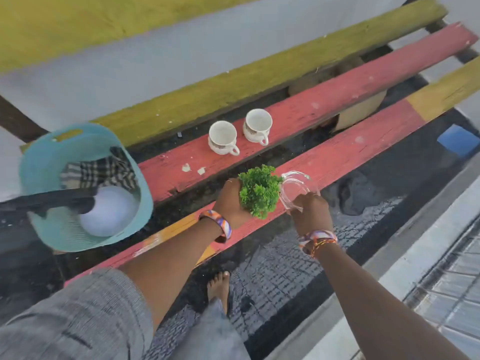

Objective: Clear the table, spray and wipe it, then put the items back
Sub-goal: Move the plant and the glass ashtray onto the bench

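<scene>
Painted slats make up this table (337,157): red boards nearest me with yellow patches, an olive-yellow one behind, dark gaps between them, and pale walls and a wet dark floor around it. Two white cups (222,137) stand side by side on the middle red slat, handles toward me. At the left end a teal basket (39,162) holds a checked cloth (98,170) and something white and round that I cannot name. My left hand (230,201) is curled round the base of a small green plant (259,190), and my right hand (310,211) pinches the rim of a clear glass jug (296,188) just beside it; both sit at or just above the near red slat, and I cannot tell whether they rest on it. I judge this to be either the clearing or the putting back; one look does not settle which. If clearing, the next move calls for lifting both clear and carrying them off, then coming for the cups. The glass needs a firmer hold than a rim pinch, and the plant should stay upright.
</scene>
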The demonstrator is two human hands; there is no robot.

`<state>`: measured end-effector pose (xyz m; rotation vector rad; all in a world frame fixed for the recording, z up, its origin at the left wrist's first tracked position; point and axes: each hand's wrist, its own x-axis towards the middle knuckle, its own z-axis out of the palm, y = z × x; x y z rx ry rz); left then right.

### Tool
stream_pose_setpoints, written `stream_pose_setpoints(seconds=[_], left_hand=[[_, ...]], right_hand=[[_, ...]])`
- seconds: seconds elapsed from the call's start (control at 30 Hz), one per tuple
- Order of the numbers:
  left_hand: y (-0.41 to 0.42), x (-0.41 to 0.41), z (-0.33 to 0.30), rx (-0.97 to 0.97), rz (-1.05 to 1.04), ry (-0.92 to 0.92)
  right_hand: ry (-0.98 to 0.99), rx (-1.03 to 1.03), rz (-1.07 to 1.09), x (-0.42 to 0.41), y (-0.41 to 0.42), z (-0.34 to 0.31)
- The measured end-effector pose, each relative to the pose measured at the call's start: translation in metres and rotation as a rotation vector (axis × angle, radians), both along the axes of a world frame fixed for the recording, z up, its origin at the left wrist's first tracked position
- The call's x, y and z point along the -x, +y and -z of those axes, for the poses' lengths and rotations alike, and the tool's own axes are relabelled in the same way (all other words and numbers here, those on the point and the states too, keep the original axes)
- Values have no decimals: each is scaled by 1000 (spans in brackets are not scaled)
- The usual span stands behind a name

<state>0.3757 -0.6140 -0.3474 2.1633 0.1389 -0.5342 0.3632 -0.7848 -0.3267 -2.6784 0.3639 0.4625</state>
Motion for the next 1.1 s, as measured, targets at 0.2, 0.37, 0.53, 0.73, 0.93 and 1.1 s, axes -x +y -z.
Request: stream_pose_setpoints(seconds=[0.2, 0.37, 0.53, 0.73, 0.93, 1.1], left_hand=[[-26, -4, 39, 67, -39, -48], [-30, 1, 45, 120, -69, -126], [-26, 12, 47, 62, -163, -164], [-10, 31, 39, -136, -160, -94], [22, 72, 19, -259, -122, 92], [50, 104, -21, -151, -178, 225]], right_hand=[[25, 87, -77, -15, -16, 43], [9, 63, -110, -16, -22, 56], [-3, 48, -207, -12, -26, 59], [-61, 72, -338, 7, -21, 45], [107, 118, -546, 44, -7, 11], [362, 36, -796, 55, 25, -17]])
